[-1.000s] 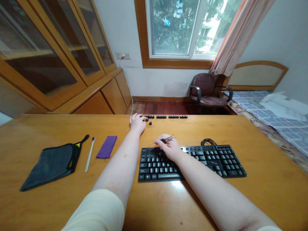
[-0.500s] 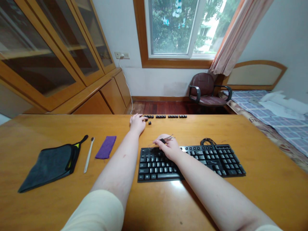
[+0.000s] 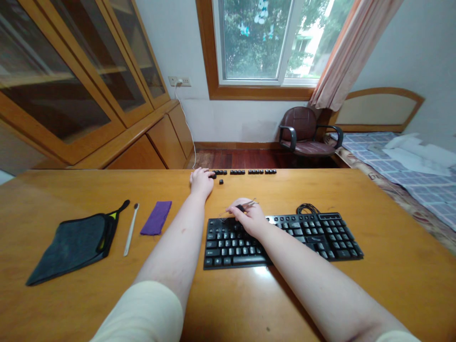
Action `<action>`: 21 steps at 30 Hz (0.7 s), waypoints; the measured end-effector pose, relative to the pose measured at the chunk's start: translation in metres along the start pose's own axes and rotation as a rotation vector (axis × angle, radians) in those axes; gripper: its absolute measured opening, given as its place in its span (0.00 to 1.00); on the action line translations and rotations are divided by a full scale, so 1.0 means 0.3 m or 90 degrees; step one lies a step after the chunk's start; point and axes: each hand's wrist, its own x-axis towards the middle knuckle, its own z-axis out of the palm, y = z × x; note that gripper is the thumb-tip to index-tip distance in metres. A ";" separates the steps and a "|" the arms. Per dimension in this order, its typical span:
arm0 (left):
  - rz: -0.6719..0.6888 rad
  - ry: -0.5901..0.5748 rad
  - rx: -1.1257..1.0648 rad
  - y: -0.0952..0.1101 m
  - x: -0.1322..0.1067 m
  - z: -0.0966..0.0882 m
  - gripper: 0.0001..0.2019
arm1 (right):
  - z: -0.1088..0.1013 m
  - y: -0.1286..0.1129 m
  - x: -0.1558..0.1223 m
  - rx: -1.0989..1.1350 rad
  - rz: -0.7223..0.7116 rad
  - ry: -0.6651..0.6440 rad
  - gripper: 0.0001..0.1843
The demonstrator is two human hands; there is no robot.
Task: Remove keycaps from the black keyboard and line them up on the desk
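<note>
My left hand (image 3: 201, 182) reaches to the far edge of the desk, its fingertips closed on a small black keycap (image 3: 213, 176) at the left end of a row of keycaps (image 3: 237, 172). A single loose keycap (image 3: 221, 182) lies just in front of that row. My right hand (image 3: 250, 219) rests over the upper left of a black keyboard (image 3: 306, 233). It grips a keycap puller (image 3: 241, 208) with a dark handle and thin wire ends. The keys under my right hand are partly hidden.
To the left lie a purple cloth (image 3: 156, 218), a white-handled brush (image 3: 131, 230) and a dark grey pouch (image 3: 73, 244) with a strap. The keyboard's coiled cable (image 3: 307, 208) sits behind it. Beyond the desk stand a chair (image 3: 302, 130) and a bed (image 3: 377, 142).
My left hand has shifted very slightly left, with the keycap under its fingers pulled closer in line with the row. My right hand has stayed in place.
</note>
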 end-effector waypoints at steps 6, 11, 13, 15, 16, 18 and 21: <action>0.005 -0.001 0.008 0.006 -0.005 -0.005 0.15 | 0.001 -0.001 0.001 -0.001 -0.004 0.003 0.11; 0.001 0.012 0.020 -0.001 -0.003 0.000 0.13 | -0.001 -0.003 0.001 -0.012 0.008 -0.004 0.11; -0.003 0.013 0.021 -0.003 -0.001 0.002 0.12 | -0.001 -0.003 0.000 -0.014 0.007 -0.005 0.12; -0.003 0.008 0.019 -0.003 0.000 0.004 0.11 | -0.001 -0.003 0.000 -0.014 0.007 -0.003 0.11; 0.000 0.005 0.017 -0.003 0.000 0.006 0.11 | -0.001 -0.003 0.000 -0.013 0.007 -0.003 0.11; 0.008 -0.002 0.017 -0.003 0.001 0.009 0.11 | 0.000 -0.003 0.000 -0.011 0.009 -0.003 0.11; 0.020 -0.009 0.022 -0.004 0.001 0.016 0.12 | 0.001 -0.002 0.000 -0.007 0.009 -0.005 0.12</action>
